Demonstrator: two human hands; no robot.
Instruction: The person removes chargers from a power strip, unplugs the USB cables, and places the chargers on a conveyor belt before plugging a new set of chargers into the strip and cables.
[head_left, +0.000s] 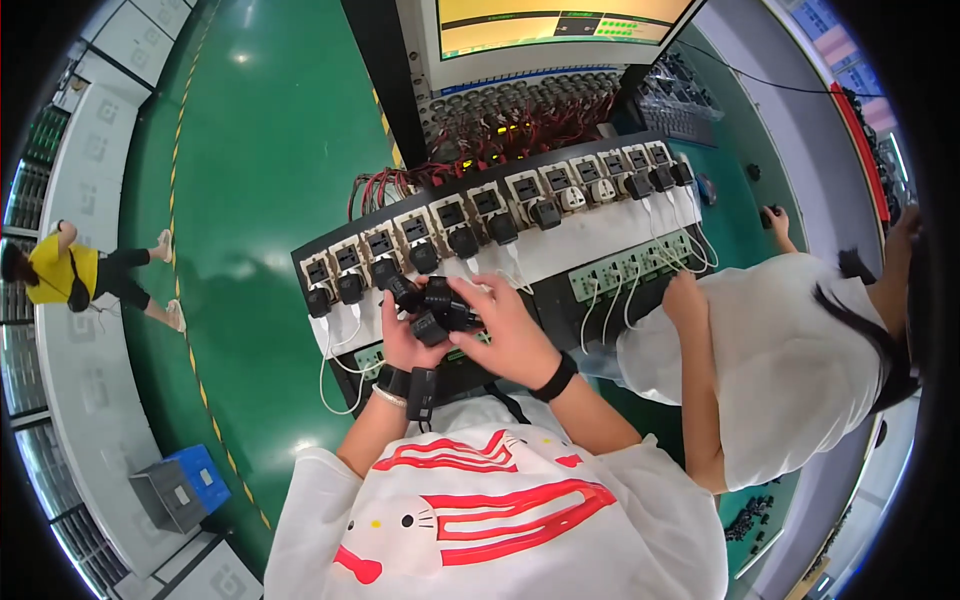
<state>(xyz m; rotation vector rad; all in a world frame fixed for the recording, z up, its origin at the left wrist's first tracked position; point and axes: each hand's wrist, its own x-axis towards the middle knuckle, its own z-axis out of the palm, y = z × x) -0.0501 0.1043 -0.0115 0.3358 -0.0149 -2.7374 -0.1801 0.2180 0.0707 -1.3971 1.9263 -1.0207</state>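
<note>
Several black plug-in power adapters [429,328] are bunched between my two hands. My left hand [403,346] cups them from below and the left, fingers curled around. From the right, my right hand [516,338] closes over the bunch with its thumb and fingers. Just beyond is a sloped row of wall-type sockets [450,212] on a white panel. Black adapters [462,241] are plugged into many of these sockets, some with white cables hanging down. Two sockets carry white plugs [602,191]. The adapters hide part of my fingers.
Green connector strips [632,262] with white cables [612,300] run along the near edge. Red wiring [380,190] and a screen [555,28] stand behind. A co-worker in white [770,350] sits close on my right. Another person [75,270] walks at far left, beyond floor tape [178,150].
</note>
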